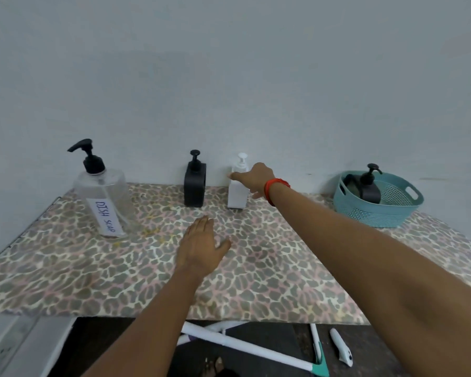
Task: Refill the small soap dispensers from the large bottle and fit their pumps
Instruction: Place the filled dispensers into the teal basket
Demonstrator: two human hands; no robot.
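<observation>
A large clear bottle point(105, 197) labelled DISH SOAP, with a black pump, stands at the left of the table. A small black dispenser point(195, 189) and a small white dispenser point(237, 195) stand side by side against the wall, each with its pump on. My right hand point(256, 179) reaches to the white dispenser, fingers at its upper side; whether they grip it is unclear. My left hand point(201, 246) hovers flat over the table in front of the dispensers, fingers straight, holding nothing.
A teal basket point(386, 213) at the right back holds another black dispenser point(370, 189). The table carries a leopard-print cover point(93, 268). White tubes and a pen-like thing point(340, 346) lie on the dark floor below the front edge.
</observation>
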